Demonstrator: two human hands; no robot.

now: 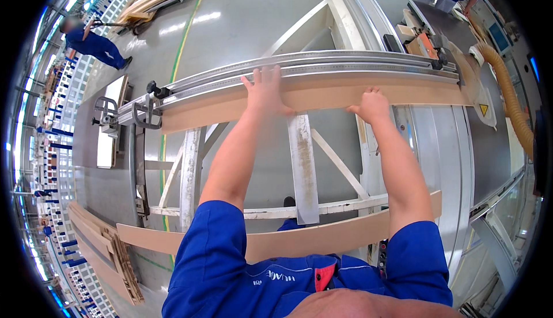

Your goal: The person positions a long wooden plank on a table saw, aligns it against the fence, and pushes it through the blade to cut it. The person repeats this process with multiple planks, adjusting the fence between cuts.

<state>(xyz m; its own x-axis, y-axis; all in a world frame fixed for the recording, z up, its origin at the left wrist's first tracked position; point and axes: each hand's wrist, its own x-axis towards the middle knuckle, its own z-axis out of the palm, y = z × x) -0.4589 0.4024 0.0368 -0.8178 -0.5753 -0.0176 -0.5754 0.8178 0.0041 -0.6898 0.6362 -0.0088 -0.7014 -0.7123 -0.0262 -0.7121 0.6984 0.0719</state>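
1. Evidently, the board (322,95) lies lengthwise along the metal fence (334,59), far edge toward it, presumably to keep it straight; the white frame (303,168) beneath gives support.
2. Left grip (266,94): released, fingers spread across the board toward the fence, probably to steady the piece.
3. Right grip (373,105): fingers curled over the board, thumb out leftward; whether it pinches the near edge cannot be told.
4. Brackets (151,125): two visible at the fence's left end, the nearer just beside the board's end, likely as a stop.
5. Counts: one fence; one tan hose (500,67) at right; two co-workers (95,44), well apart; one second board (322,237), near the torso; one stack (109,252), its pieces too overlapped to count.
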